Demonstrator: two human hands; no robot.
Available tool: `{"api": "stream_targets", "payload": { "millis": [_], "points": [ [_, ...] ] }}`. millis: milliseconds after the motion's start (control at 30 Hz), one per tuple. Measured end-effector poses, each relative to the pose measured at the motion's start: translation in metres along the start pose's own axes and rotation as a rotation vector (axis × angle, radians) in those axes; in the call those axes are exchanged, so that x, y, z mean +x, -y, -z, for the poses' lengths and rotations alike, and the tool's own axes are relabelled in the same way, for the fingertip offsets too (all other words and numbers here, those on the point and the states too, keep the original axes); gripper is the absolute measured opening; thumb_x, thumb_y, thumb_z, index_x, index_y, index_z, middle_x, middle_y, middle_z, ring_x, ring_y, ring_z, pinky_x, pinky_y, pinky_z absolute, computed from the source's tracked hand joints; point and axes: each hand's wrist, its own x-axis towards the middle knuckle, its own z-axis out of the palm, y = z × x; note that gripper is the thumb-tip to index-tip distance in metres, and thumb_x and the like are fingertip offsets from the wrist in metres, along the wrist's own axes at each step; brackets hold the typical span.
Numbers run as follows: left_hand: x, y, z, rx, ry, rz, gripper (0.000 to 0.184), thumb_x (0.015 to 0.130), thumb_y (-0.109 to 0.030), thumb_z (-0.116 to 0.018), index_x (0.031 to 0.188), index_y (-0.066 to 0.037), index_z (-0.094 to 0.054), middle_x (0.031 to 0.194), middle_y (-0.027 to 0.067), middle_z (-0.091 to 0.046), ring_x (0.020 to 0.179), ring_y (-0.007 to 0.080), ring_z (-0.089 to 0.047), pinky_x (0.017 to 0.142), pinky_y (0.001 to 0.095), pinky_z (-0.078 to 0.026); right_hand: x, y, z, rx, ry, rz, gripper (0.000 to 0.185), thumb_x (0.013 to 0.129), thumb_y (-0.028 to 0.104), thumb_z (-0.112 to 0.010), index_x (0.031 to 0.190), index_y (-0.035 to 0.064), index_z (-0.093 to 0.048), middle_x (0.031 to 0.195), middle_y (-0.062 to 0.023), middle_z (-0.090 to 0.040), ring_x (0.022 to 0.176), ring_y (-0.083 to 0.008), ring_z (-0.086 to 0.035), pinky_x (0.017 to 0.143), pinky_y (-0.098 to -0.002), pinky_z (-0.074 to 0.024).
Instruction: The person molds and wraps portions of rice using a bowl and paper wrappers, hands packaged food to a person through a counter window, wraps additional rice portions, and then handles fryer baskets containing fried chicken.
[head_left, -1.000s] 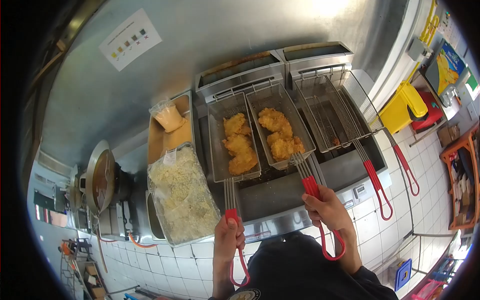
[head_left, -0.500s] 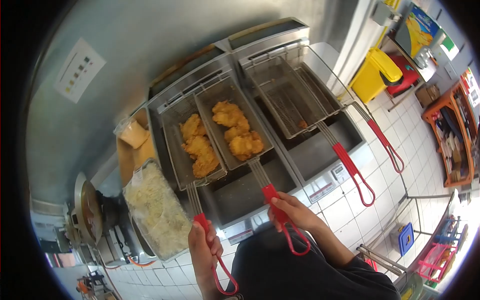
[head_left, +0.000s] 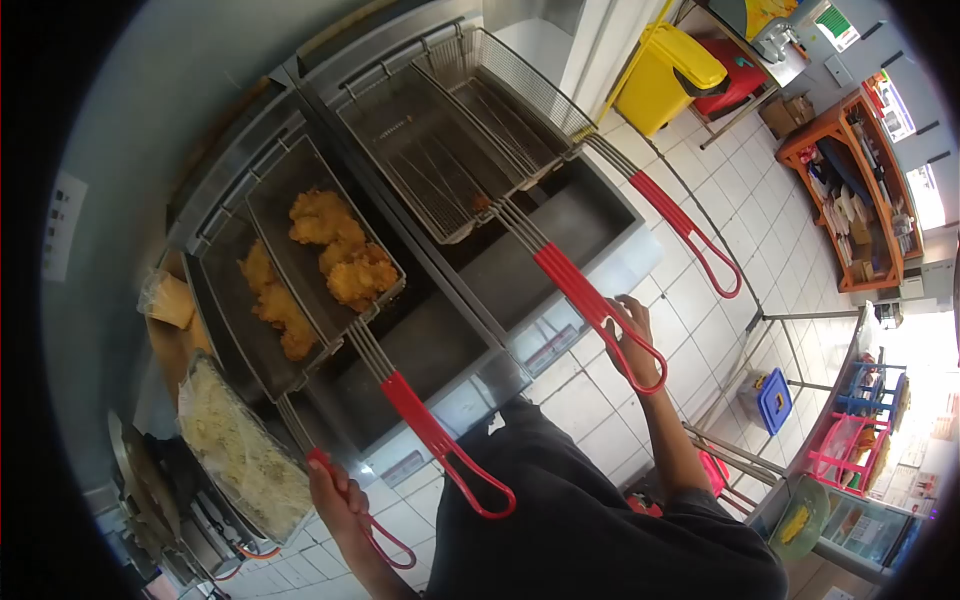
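Note:
My left hand (head_left: 340, 500) is closed round the red handle (head_left: 320, 458) of the leftmost fryer basket (head_left: 225, 262). Pieces of golden fried chicken (head_left: 277, 305) lie in that basket. Beside it hangs a second basket (head_left: 385, 305), also with fried chicken (head_left: 340, 250), its red handle (head_left: 425, 425) free of any hand. My right hand (head_left: 634, 345) is at the loop of the third basket's red handle (head_left: 575, 282), fingers partly behind it and apart, not wrapped round it. That third basket (head_left: 400, 150) holds only a small crumb.
A fourth basket (head_left: 505, 90) with a red handle (head_left: 675, 215) sits at the right. On the left stand a tray of pale breading (head_left: 235, 440) and a plastic-wrapped container (head_left: 168, 300). A yellow bin (head_left: 660, 85) and orange shelf (head_left: 850, 190) are farther off.
My right hand has let go of the second basket's handle and moved right to the third basket's handle. My left hand keeps its hold. The view has turned to the right.

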Motion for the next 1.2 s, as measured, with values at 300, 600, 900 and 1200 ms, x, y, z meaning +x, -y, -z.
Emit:
{"api": "stream_targets", "payload": {
  "millis": [300, 600, 900, 1200],
  "points": [
    [0.003, 0.003, 0.0, 0.057, 0.008, -0.041, 0.041, 0.105, -0.05, -0.049, 0.115, -0.011, -0.056, 0.068, -0.0049, -0.038, 0.038, 0.0022, -0.027, 0.031, 0.0196, -0.022, -0.003, -0.03, -0.029, -0.207, 0.168, 0.124, 0.043, 0.09, 0.011, -0.062, 0.133, 0.0128, -0.064, 0.148, -0.0173, -0.046, 0.134, -0.0369, -0.044, 0.106, -0.0535, -0.039],
    [0.002, -0.001, -0.006, 0.076, 0.02, -0.019, 0.042, 0.105, -0.051, -0.05, 0.116, -0.011, -0.054, 0.065, -0.0054, -0.035, 0.038, 0.0024, -0.026, 0.03, 0.0205, -0.023, 0.007, -0.025, -0.026, -0.297, 0.24, 0.148, 0.044, 0.093, 0.013, -0.061, 0.136, 0.0094, -0.057, 0.148, -0.0184, -0.043, 0.133, -0.0346, -0.046, 0.107, -0.0556, -0.0361],
    [0.003, 0.001, -0.006, 0.067, -0.033, -0.017, 0.043, 0.105, -0.051, -0.049, 0.116, -0.01, -0.054, 0.063, -0.0053, -0.034, 0.036, 0.0029, -0.026, 0.03, 0.0213, -0.023, -0.005, -0.029, -0.034, -0.222, 0.104, 0.261, 0.052, 0.084, 0.002, -0.064, 0.135, 0.0043, -0.056, 0.146, -0.0253, -0.048, 0.123, -0.0362, -0.054, 0.095, -0.0493, -0.0426],
    [0.003, 0.001, -0.004, 0.068, 0.001, -0.012, 0.042, 0.106, -0.048, -0.047, 0.118, -0.009, -0.055, 0.062, -0.0052, -0.034, 0.036, 0.0029, -0.026, 0.03, 0.0218, -0.024, 0.0, -0.028, -0.034, -0.236, 0.046, 0.307, 0.064, 0.08, -0.003, -0.067, 0.141, 0.0026, -0.049, 0.145, -0.0261, -0.049, 0.123, -0.0366, -0.055, 0.095, -0.0471, -0.0438]
  ]
}}
